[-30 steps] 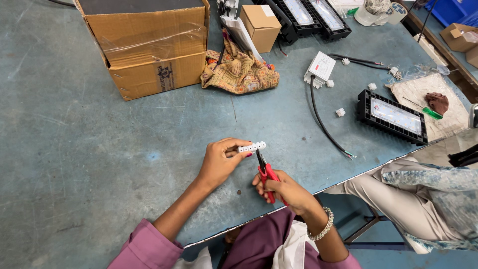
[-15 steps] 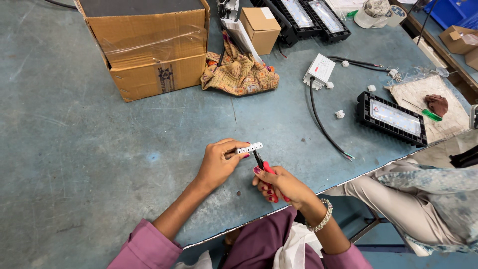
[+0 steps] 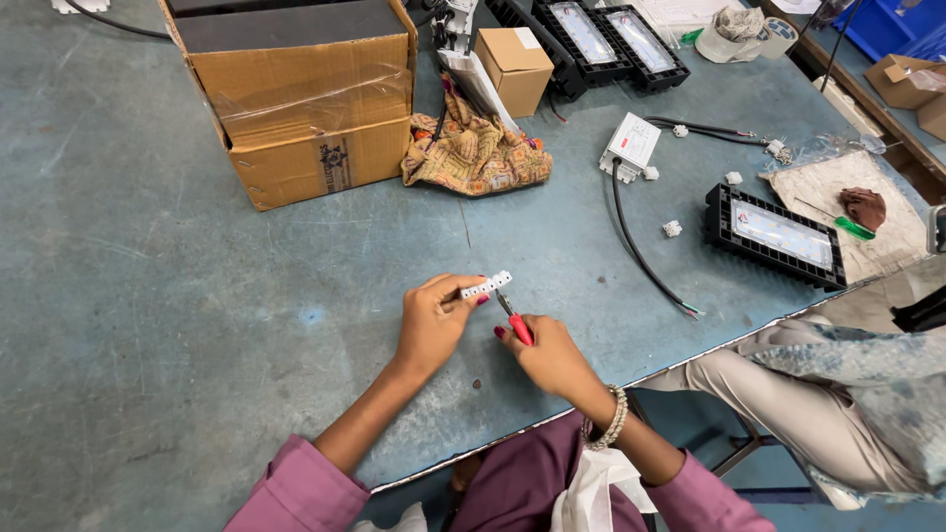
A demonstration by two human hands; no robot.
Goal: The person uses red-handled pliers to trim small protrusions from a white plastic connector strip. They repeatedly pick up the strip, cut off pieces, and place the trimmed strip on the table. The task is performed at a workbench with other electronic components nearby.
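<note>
Head view: both hands closed on small parts above the tabletop (image 3: 197, 325).
Left hand (image 3: 434, 320) pinches a white connector strip (image 3: 487, 287); right hand (image 3: 548, 353) grips red-handled pliers (image 3: 514, 320) at it.

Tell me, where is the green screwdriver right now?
The green screwdriver lies at the table's far right, on a brown mat beside a dark rag, behind the black lamp.

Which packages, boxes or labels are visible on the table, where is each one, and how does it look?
Large cardboard box: far left of the table, brown, open top, clear tape and a dark printed mark on its front.
Small cardboard box: far middle, brown cube with a pale label on top.
White flat unit: right of the patterned cloth, rectangular, printed label on its face.
Brown boxes: far right edge, partly cut off.
No screens or signs.
</note>
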